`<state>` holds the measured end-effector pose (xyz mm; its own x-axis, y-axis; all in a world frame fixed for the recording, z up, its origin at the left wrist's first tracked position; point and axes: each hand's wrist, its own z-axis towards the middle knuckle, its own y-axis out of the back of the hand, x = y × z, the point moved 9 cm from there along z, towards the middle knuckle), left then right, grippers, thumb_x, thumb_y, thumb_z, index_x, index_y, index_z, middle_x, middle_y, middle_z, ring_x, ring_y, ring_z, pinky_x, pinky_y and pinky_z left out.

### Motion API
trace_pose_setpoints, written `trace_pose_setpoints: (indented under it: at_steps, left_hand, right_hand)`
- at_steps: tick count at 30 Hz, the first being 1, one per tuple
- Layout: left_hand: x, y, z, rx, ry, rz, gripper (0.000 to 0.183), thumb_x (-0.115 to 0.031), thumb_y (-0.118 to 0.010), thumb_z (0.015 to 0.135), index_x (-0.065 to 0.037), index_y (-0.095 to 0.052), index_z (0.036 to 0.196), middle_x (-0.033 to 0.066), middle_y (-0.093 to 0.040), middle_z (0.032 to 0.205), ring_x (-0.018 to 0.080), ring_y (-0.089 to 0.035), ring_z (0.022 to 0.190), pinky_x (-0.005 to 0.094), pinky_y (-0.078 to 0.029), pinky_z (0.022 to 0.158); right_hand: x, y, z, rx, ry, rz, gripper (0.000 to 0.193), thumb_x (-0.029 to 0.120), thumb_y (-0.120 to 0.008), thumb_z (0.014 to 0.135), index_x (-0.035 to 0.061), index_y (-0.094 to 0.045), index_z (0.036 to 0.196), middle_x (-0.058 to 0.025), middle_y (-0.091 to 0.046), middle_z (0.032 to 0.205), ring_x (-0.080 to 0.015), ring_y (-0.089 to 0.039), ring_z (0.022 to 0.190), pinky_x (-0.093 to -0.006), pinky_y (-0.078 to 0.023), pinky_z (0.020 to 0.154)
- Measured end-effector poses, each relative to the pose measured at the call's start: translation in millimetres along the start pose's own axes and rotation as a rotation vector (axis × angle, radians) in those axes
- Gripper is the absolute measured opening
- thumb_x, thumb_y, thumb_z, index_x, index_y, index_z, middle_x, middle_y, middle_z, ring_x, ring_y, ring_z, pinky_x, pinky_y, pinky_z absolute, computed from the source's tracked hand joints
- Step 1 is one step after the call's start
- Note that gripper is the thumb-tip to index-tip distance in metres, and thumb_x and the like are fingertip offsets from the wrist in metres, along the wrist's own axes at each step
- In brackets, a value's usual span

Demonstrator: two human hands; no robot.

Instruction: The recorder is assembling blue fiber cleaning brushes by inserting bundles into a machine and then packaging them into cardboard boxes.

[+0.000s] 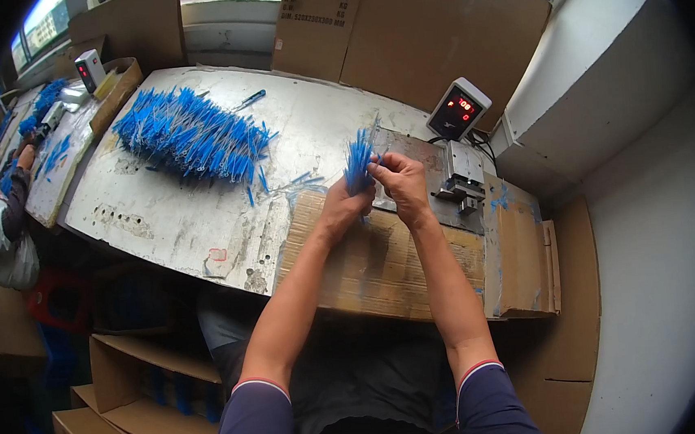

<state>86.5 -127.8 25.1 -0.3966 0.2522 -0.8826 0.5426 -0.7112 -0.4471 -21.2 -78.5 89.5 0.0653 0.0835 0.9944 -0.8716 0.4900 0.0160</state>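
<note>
A bundle of thin blue sticks (358, 157) stands upright in my left hand (348, 203), whose fingers are wrapped round its lower part. At the bundle's right side, my right hand (404, 184) has thumb and forefinger pinched together on a blue stick; most of that stick is hidden by the fingers. Both hands are above a brown cardboard sheet (344, 282) at the table's near edge. To their left lies a big heap of similar blue sticks (194, 139) with thin pale metal-looking ends. A few loose ones lie between the heap and my hands.
Right of my hands are a small metal fixture (460, 177) and a box with a red digital display (459, 110). A blue-handled tool (250, 100) lies behind the heap. Tall cardboard (423, 31) stands at the back. Far left, another person (1, 220) works at a bench.
</note>
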Motion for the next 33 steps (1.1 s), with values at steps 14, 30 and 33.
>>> trace_pose_setpoints:
  at_steps: [14,30,33]
  left_hand:
    - [8.6,9.4,2.8,-0.058,0.009,-0.011,0.018,-0.017,-0.071,0.099,-0.004,-0.066,0.110,0.0002,-0.064,0.082,0.0099,-0.060,0.070,0.0259,-0.050,0.065]
    - [9.9,4.3,2.5,-0.010,0.042,-0.039,0.021,-0.017,-0.071,0.097,-0.004,-0.064,0.113,-0.0017,-0.060,0.084,0.0084,-0.054,0.070,0.0257,-0.045,0.063]
    - [8.6,1.2,1.2,0.000,0.049,-0.013,0.022,-0.018,-0.071,0.097,-0.004,-0.065,0.112,-0.0022,-0.060,0.084,0.0077,-0.053,0.071,0.0254,-0.044,0.063]
  right_hand:
    - [14.6,31.1,2.7,-0.390,0.250,0.215,0.013,0.015,-0.060,0.105,0.0025,-0.061,0.104,-0.0032,-0.068,0.082,-0.0050,-0.052,0.062,-0.0208,-0.043,0.055]
    - [20.3,9.0,7.0,-0.240,0.041,0.248,0.021,0.018,-0.076,0.095,0.0030,-0.068,0.107,0.0101,-0.049,0.068,0.0014,-0.032,0.047,-0.0199,-0.022,0.040]
    - [13.0,12.9,11.3,-0.222,0.009,0.290,0.021,0.017,-0.078,0.093,0.0035,-0.068,0.106,0.0106,-0.050,0.067,0.0019,-0.032,0.046,-0.0196,-0.022,0.039]
